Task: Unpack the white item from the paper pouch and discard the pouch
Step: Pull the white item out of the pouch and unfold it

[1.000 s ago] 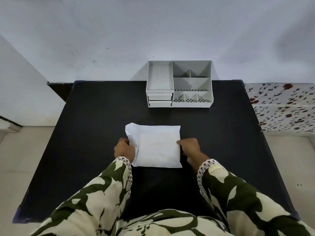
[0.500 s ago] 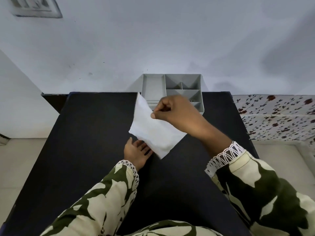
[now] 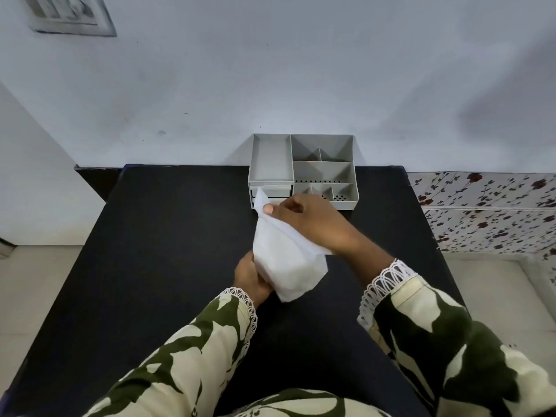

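Two hands of mine are on the paper pouch (image 3: 285,260), which I hold up off the black surface (image 3: 168,236) in front of me. My right hand (image 3: 310,221) is the higher one: its thumb and fingers are pinched shut on the pouch's top edge, near the upper corner that points toward the far wall, and the wrist crosses over the pouch's right side. My left hand (image 3: 251,278) is lower and nearer to me, wrapped around the pouch's lower left side, its fingers hidden behind the paper. The pouch hangs tilted, its top leaning away from me and its bottom corner pointing down toward the surface between my forearms. It looks plump in its lower half, but I cannot see the white item inside it; nothing white shows apart from the paper itself. Both my sleeves, (image 3: 186,350) and (image 3: 436,341), are cream with dark green shapes and have white lace at the cuffs.

Beyond the pouch, at the far edge of the surface against the pale wall (image 3: 270,70), stands a grey organiser (image 3: 322,170) with several open compartments and small drawers on its left front. The pouch's top corner overlaps the drawers in my view.
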